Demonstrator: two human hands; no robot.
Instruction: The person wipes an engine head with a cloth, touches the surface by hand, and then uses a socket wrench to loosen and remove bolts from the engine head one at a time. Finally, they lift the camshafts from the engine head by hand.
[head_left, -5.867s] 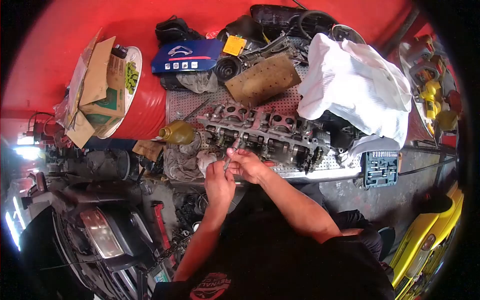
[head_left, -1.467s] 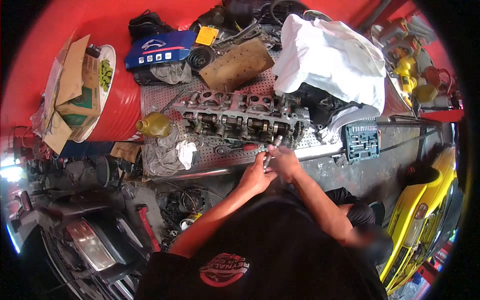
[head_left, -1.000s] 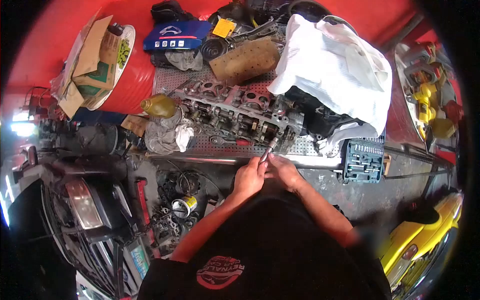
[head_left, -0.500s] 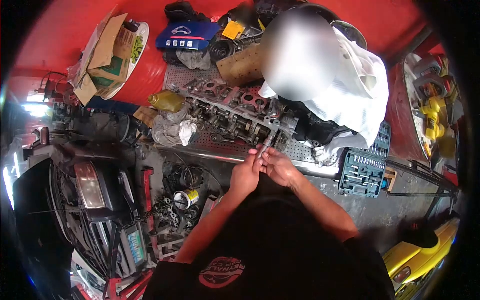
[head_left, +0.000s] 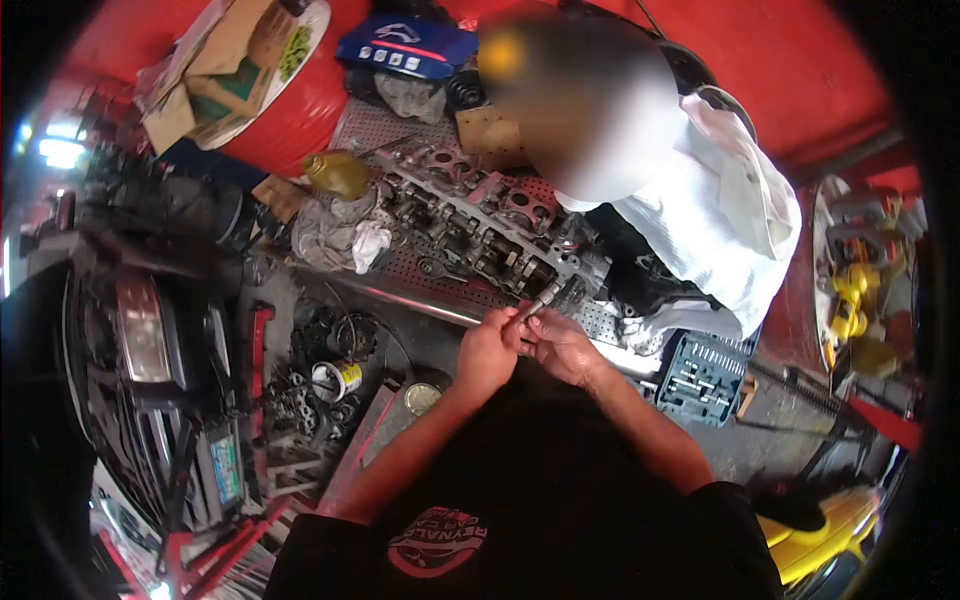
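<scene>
My left hand and my right hand are together at the near edge of the bench, both closed around a slim silver socket tool. Its shaft slants up to the right toward the near right end of a cylinder head. Whether its tip touches the metal, I cannot make out. Valve-train parts show along the top of the cylinder head, which lies on a perforated metal bench top. My fingers hide the tool's lower end.
Across the bench a person in a white top leans over the right end. A teal socket set case lies open at right. Grey rags and a yellow bottle sit left. A dark car stands lower left.
The whole view has tilted and shifted. Both hands stay together on the socket tool, with little change in grip. Across the bench, the person's head appears farther left and lower.
</scene>
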